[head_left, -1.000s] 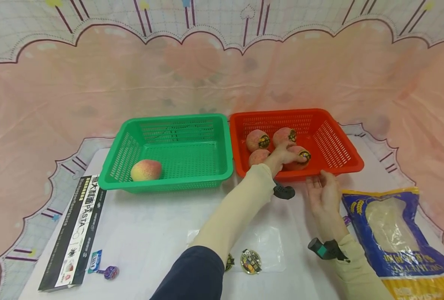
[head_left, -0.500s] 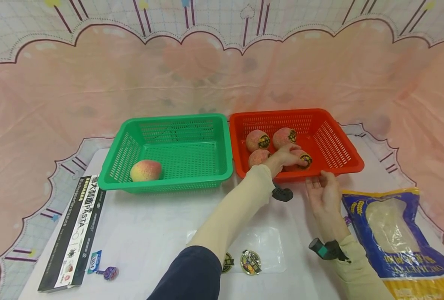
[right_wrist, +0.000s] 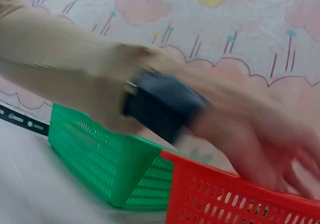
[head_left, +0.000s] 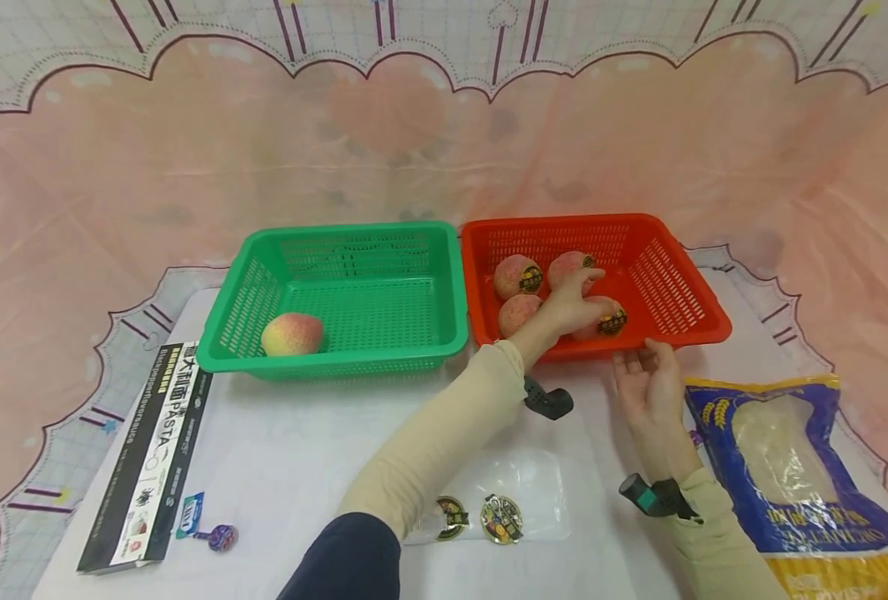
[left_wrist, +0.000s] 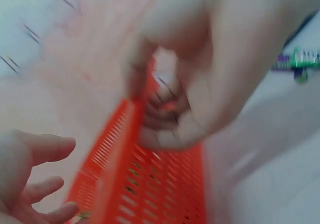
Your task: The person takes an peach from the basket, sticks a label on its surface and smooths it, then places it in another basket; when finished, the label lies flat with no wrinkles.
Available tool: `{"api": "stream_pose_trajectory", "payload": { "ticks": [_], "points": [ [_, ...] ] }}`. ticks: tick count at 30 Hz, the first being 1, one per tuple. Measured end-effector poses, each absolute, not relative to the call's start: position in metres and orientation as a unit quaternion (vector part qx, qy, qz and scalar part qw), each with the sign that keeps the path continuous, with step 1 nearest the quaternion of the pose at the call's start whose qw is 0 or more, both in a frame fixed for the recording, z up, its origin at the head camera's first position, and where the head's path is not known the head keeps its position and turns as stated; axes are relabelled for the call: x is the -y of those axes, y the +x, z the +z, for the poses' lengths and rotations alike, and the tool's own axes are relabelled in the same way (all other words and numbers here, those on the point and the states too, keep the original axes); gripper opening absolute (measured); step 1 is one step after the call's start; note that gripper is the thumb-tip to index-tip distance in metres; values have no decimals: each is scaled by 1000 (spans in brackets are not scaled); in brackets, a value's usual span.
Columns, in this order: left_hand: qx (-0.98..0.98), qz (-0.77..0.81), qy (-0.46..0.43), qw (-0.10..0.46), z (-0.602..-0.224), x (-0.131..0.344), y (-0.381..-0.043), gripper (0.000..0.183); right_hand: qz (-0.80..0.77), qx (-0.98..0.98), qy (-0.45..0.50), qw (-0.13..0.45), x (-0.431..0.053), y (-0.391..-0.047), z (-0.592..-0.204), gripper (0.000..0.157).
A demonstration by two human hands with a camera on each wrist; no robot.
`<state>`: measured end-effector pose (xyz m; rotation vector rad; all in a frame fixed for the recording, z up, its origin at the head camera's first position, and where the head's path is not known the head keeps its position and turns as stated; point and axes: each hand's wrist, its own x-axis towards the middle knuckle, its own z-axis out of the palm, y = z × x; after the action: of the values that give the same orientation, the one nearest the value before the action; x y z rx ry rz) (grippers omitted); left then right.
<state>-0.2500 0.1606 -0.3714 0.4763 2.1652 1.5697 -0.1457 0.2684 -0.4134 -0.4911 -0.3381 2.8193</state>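
My left hand (head_left: 567, 307) reaches over the near rim of the red basket (head_left: 684, 283), fingers spread above the peaches. Its spread fingers also show at the lower left of the left wrist view. Just beyond it lies the front peach (head_left: 601, 318), with a black-and-gold round sticker. Behind and beside are a back-left peach (head_left: 517, 277), a back-right peach (head_left: 567, 268) and a front-left peach (head_left: 520, 314) partly covered by the hand. My right hand (head_left: 649, 392) grips the red basket's near rim, thumb on top, fingers curled underneath, as the left wrist view shows.
A green basket (head_left: 361, 364) with one peach (head_left: 292, 334) stands left of the red one. Two round stickers (head_left: 501, 518) lie on clear film (head_left: 544, 492) in front. A pasta box (head_left: 147, 458) and a lollipop (head_left: 222, 537) are at left, a blue-and-yellow bag (head_left: 796, 467) at right.
My left hand has loosened from the front peach and drawn slightly back to the left, with its fingers spread. The front peach's sticker has turned a little. My right hand stays on the rim.
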Motion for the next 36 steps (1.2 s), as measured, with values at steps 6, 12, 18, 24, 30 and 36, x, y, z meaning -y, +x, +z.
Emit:
{"api": "stream_pose_trajectory", "payload": {
  "ticks": [6,12,18,24,30,36],
  "points": [
    [-711,640,212,200,-362,-117,-216,36,972,116,-161,128,-269,-144,-414,48],
    [-621,716,239,209,-370,-67,-178,24,963,153,-182,126,-272,-137,-414,46],
    [-564,791,207,119,-391,-19,-150,28,945,154,-214,192,-271,-133,-413,27],
    [-476,865,90,-134,-411,24,-139,11,936,164,-142,276,-265,-134,-409,10],
    [-383,902,-94,-177,-423,47,-143,5,943,204,-26,263,-254,-139,-400,22],
    [-286,932,-180,-130,-420,67,-152,8,957,218,46,188,-240,-142,-396,19]
  ]
}}
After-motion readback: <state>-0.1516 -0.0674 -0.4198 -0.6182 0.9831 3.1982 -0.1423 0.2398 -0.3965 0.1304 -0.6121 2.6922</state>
